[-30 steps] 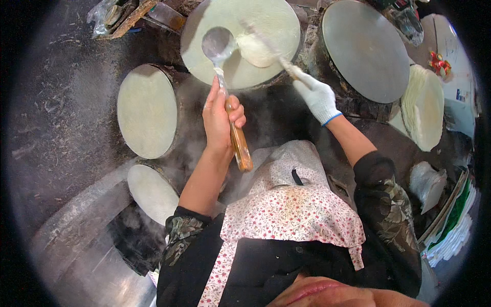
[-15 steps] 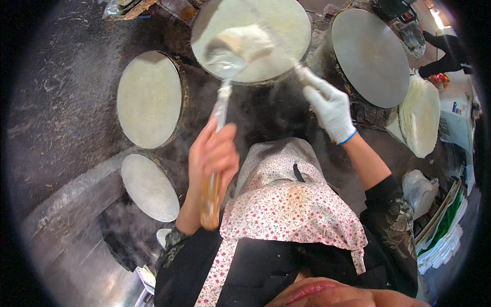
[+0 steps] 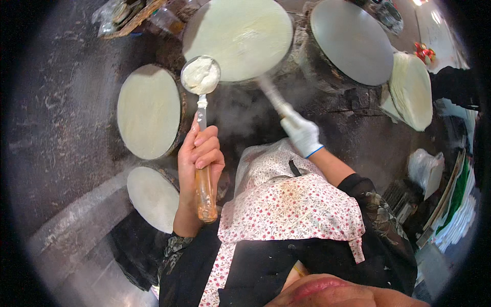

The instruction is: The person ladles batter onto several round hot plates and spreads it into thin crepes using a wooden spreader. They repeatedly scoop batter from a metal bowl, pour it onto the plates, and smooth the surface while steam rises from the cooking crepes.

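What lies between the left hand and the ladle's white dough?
In the head view, the ladle's metal shaft, partly smeared white, lies between the left hand and the dough.

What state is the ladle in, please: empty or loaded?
Loaded: the ladle in the left hand carries a white, dough-like mass across most of its round end; how deep cannot be told.
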Available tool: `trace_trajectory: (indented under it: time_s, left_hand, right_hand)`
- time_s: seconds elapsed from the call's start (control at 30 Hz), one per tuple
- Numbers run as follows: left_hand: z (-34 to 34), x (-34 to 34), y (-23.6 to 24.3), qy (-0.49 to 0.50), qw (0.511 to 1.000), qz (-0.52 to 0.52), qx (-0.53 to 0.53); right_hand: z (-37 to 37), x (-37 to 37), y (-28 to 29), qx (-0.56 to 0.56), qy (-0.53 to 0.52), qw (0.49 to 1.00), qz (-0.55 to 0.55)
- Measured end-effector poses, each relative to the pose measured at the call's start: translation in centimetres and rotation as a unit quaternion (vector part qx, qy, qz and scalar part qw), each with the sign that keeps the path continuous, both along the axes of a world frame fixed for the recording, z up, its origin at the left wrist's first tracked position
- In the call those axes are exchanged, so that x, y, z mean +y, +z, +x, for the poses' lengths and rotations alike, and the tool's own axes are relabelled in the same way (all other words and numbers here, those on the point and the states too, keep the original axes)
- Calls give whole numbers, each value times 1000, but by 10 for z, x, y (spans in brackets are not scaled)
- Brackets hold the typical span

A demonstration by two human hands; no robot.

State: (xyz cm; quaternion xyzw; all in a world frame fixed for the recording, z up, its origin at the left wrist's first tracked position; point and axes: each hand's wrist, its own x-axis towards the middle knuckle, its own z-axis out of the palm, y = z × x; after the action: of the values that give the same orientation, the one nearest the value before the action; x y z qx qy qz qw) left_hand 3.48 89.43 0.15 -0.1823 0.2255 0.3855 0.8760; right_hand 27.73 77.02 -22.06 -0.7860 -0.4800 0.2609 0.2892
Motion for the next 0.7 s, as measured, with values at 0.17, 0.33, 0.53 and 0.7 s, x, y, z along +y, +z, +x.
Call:
trace_trajectory:
  time_s: [0.17,0.33,0.53,0.7]
  left_hand:
    - [5,23,-3,-40,991,-72,-108]
    - [63,33,11,-91,991,-41,-89]
    - [167,25,11,-163,980,-53,-104]
    - [272,24,-27,-194,974,-77,-86]
  right_hand:
    - [-22,59,4,102,-33,981,163]
    - [8,93,13,19,87,995,-35]
    - [93,15,43,222,85,969,-63]
    - [221,-71,35,153,-170,962,151]
